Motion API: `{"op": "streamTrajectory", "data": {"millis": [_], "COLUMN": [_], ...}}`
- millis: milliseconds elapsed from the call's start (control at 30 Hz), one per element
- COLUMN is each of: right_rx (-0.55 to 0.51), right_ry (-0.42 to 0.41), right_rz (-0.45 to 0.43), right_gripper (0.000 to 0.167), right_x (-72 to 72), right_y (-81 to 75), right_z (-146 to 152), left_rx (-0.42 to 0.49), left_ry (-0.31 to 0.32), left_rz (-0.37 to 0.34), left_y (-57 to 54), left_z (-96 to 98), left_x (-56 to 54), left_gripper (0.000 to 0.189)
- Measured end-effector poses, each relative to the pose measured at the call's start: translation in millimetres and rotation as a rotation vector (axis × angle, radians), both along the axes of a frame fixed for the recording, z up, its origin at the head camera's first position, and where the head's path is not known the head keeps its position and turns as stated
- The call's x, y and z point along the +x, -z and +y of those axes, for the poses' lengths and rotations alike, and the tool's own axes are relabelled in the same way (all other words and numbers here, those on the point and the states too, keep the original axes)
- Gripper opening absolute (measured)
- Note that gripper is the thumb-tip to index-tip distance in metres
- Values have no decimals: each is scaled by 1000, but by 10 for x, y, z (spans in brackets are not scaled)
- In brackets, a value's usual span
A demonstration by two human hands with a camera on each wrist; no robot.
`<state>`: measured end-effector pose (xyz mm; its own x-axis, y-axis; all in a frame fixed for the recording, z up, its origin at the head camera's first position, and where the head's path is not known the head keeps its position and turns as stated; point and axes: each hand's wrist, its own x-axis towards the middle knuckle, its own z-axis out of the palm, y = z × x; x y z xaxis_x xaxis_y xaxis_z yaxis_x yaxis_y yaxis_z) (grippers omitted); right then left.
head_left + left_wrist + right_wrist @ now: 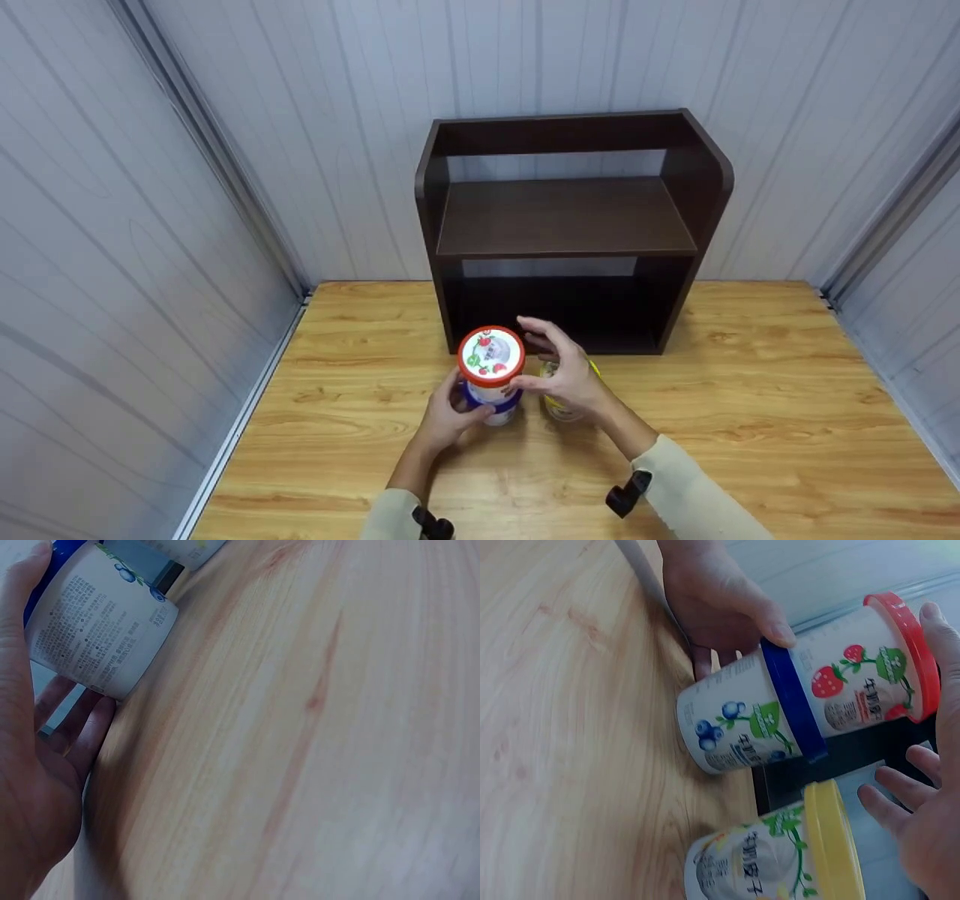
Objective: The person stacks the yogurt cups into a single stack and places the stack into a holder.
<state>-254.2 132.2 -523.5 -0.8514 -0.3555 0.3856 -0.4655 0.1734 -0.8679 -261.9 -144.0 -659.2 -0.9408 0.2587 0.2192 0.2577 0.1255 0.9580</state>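
A red-lidded tub with strawberry print (pixel 491 357) stands stacked on a blue-lidded tub with blueberry print (pixel 731 724). My left hand (pixel 448 420) holds the blue-lidded tub, its thumb against the blue lid and its fingers round the far side. Beside the red lid is my right hand (pixel 568 379), fingers spread and thumb at the lid's edge; whether the thumb touches is hard to tell. A yellow-lidded tub (pixel 761 855) stands upright just right of the stack, partly hidden under the right hand in the head view.
Behind the tubs stands a dark brown two-tier shelf (pixel 566 217), its lower front edge close to them. The wooden table (pixel 352 420) extends to both sides, with pale panel walls (pixel 375 67) at the back and sides.
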Motion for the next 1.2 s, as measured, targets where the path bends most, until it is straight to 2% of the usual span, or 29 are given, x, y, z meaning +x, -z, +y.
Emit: {"op": "streamTrajectory", "data": {"millis": [100,200,333,433,533,700,867,967,1033,1100,1200], "right_rx": [11,20,43,52,56,93,135,142,141,143,145], "right_ry": [32,58,89,106,125,171,203,217,226,231,234], "right_rz": [-3,-9,-8,-13,-18,3,65,83,85,84,76], "right_gripper": [91,92,91,91,91,85,82,84,84,84,83], "right_x": [-13,-21,-29,-37,-38,-26,-8,7,18,28,39], "right_y": [-13,-24,-51,-58,-51,-16,52,95,121,143,183], "right_z": [66,136,224,280,336,426,510,552,577,600,626], "left_rx": [-27,-40,-39,-15,6,2,19,15,1,-2,-3], "left_ry": [-3,-2,-1,5,16,18,8,6,9,8,-3], "left_rz": [17,5,-2,12,15,17,-9,-28,3,-23,-46], "left_y": [-95,-202,-286,-233,-132,-6,-32,-169,-221,-302,-224], "left_z": [8,19,33,31,23,4,13,35,45,63,54], "left_x": [53,112,144,113,60,0,25,88,113,147,104], "left_gripper": [94,94,94,93,92,94,95,95,93,92,93]}}
